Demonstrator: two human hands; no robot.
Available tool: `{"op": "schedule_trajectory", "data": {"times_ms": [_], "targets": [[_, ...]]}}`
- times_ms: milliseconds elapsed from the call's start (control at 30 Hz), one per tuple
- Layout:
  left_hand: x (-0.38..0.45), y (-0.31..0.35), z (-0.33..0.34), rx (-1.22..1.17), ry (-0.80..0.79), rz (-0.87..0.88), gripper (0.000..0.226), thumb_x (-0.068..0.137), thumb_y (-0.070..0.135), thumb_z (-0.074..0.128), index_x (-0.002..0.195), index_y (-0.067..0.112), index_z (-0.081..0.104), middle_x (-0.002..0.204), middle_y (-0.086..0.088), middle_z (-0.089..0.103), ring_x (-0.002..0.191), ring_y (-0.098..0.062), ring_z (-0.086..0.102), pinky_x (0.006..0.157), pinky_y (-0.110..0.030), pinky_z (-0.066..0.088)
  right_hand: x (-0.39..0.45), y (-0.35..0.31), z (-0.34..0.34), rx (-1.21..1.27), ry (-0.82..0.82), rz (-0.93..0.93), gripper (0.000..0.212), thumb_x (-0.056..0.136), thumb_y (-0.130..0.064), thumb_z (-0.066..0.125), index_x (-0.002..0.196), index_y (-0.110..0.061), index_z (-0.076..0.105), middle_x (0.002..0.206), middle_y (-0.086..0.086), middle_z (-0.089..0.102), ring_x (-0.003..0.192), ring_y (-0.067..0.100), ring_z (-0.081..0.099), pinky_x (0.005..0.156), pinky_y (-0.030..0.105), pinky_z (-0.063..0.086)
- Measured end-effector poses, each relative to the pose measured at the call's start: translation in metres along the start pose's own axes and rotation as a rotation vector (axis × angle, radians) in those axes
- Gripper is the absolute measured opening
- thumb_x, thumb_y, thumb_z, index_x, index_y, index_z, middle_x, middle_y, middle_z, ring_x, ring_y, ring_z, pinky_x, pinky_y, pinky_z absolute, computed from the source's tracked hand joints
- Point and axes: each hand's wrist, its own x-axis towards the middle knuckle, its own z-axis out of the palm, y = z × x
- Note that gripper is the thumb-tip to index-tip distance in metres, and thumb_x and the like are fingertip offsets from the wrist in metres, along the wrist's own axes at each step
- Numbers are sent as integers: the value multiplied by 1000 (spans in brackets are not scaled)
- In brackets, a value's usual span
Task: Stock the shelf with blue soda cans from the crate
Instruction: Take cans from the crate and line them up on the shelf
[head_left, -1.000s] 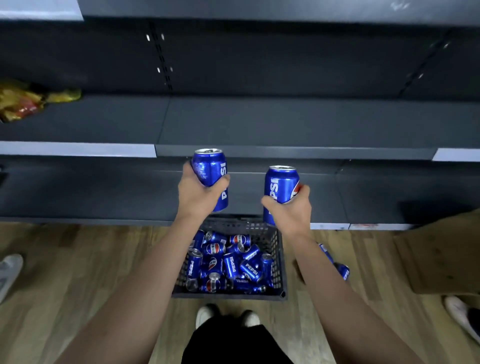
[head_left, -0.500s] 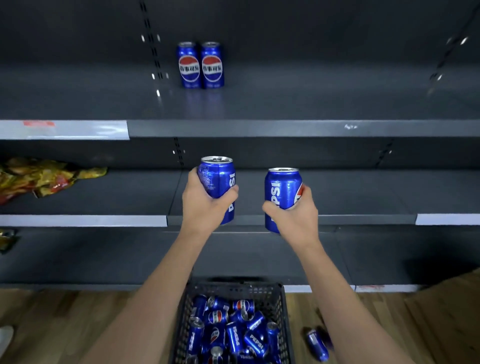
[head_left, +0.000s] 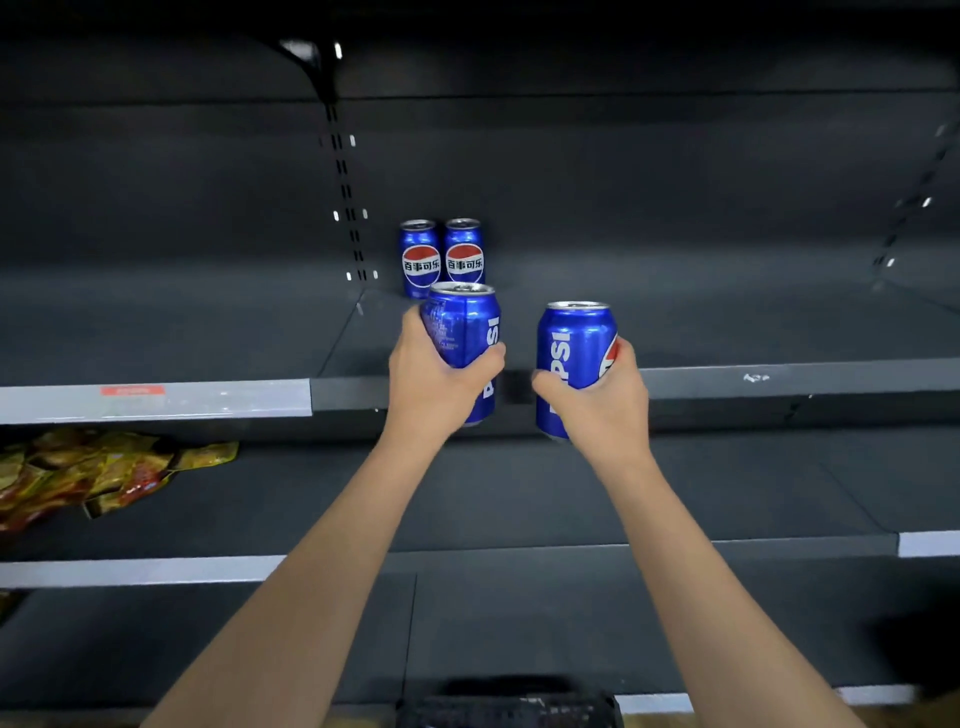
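My left hand (head_left: 436, 387) grips an upright blue soda can (head_left: 465, 327) in front of the upper dark shelf (head_left: 727, 332). My right hand (head_left: 602, 405) grips a second blue can (head_left: 574, 343), upright, about a hand's width to the right. Both cans hang at the shelf's front edge, above the lip. Two blue cans (head_left: 441, 257) stand side by side at the back of that shelf, just behind my left can. Only the dark rim of the crate (head_left: 506, 709) shows at the bottom edge.
Yellow and red snack packets (head_left: 98, 473) lie on the left of the shelf below. A slotted upright (head_left: 345, 197) runs up the back panel left of the standing cans. The upper shelf stretches wide to the right of the cans.
My view has tilted upward, so the upper shelf with its two cans now fills the middle. Both hands have risen with their cans toward that shelf. The crate has dropped nearly out of view.
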Motion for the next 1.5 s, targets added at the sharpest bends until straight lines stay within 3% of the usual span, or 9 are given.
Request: {"op": "schedule_trajectory", "data": {"times_ms": [133, 367, 533, 667, 833, 1067, 1267, 1400, 1500], "targets": [[24, 9, -3, 3, 13, 11, 49, 72, 26, 79, 105, 26, 42, 96, 15, 55, 79, 9, 53, 58, -3, 38, 23, -14, 11, -4, -11, -37, 52, 67, -23, 77, 110, -19, 48, 89, -13, 59, 76, -1, 57, 59, 15, 43], [47, 0, 6, -40, 66, -32, 50, 73, 25, 78, 107, 23, 42, 100, 10, 55, 85, -4, 56, 61, -9, 40, 54, -13, 22, -11, -57, -36, 56, 68, -24, 77, 115, -19, 46, 91, -14, 57, 80, 0, 57, 63, 18, 45], [68, -9, 15, -44, 59, -33, 48, 73, 22, 78, 105, 23, 43, 88, 21, 50, 76, 8, 52, 55, -2, 40, 74, -3, 25, -18, -54, -42, 54, 69, -26, 78, 113, -19, 47, 92, -13, 59, 80, 3, 59, 63, 19, 46], [96, -18, 21, -68, 12, -32, 49, 72, 22, 79, 107, 23, 45, 88, 22, 55, 77, 9, 54, 63, -8, 41, 94, 0, 37, -23, -48, -48, 57, 70, -25, 80, 114, -22, 44, 95, -12, 59, 82, 2, 59, 64, 18, 45], [123, -32, 26, -61, -29, -25, 52, 72, 22, 79, 109, 25, 42, 95, 15, 57, 81, 2, 56, 74, -18, 42, 119, 8, 56, -47, -23, -22, 66, 65, -29, 83, 117, -20, 43, 102, -5, 61, 91, 14, 62, 80, 32, 52], [138, -60, 36, -94, -126, -35, 57, 73, 20, 79, 117, 25, 44, 95, 22, 56, 84, 9, 56, 78, -19, 44, 139, 22, 72, -11, -39, -9, 77, 63, -27, 88, 120, -16, 36, 111, -1, 58, 95, 14, 59, 77, 25, 48], [141, -80, 43, -132, -209, -49, 65, 72, 21, 80, 120, 33, 38, 107, 19, 59, 100, 3, 57, 94, -30, 47, 144, 30, 76, 36, -47, -71, 81, 65, -23, 87, 123, -16, 31, 117, -1, 53, 99, 10, 57, 71, 12, 45], [145, -89, 41, -69, -274, -84, 84, 54, 54, 78, 125, 46, 34, 127, 8, 51, 124, -11, 46, 104, -44, 41, 140, 34, 75, 20, -115, -99, 82, 69, -17, 85, 129, -16, 28, 124, 1, 45, 107, 11, 52, 84, 20, 46], [146, -92, 36, -26, -285, -96, 103, 49, 59, 78, 136, 42, 27, 133, 11, 46, 129, -13, 41, 105, -45, 39, 135, 35, 69, -57, -215, -87, 85, 75, -10, 77, 139, -21, 22, 127, -3, 28, 111, 9, 41, 90, 23, 38]]}}
